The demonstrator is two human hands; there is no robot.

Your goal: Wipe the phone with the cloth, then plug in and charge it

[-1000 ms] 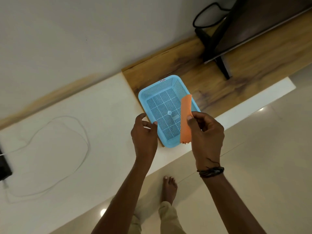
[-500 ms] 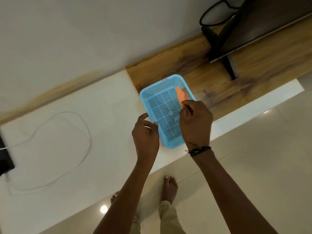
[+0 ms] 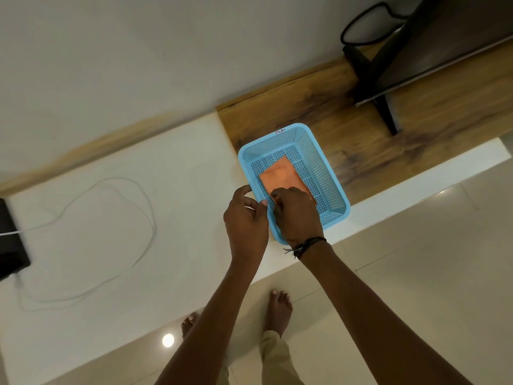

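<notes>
A folded orange cloth (image 3: 280, 175) lies flat on the floor of a blue perforated basket (image 3: 329, 165). My right hand (image 3: 297, 215) reaches into the basket, its fingers still pinched on the cloth's near end. At the basket's left rim, my left hand (image 3: 244, 218) grips the edge between thumb and fingers. The black phone (image 3: 9, 251) lies at the far left edge of the white counter (image 3: 188, 173), partly cut off. A white charging cable (image 3: 152, 229) loops across the counter and appears to run to the phone.
The basket straddles the white counter and a wooden shelf (image 3: 402, 151). A dark screen on a black stand (image 3: 387, 112) sits at the back right, with a black cord loop (image 3: 361, 26) behind it. My bare feet stand on the tiled floor below.
My right hand has lowered the orange cloth from upright above the basket to flat on the basket's floor. My left hand has stayed on the rim.
</notes>
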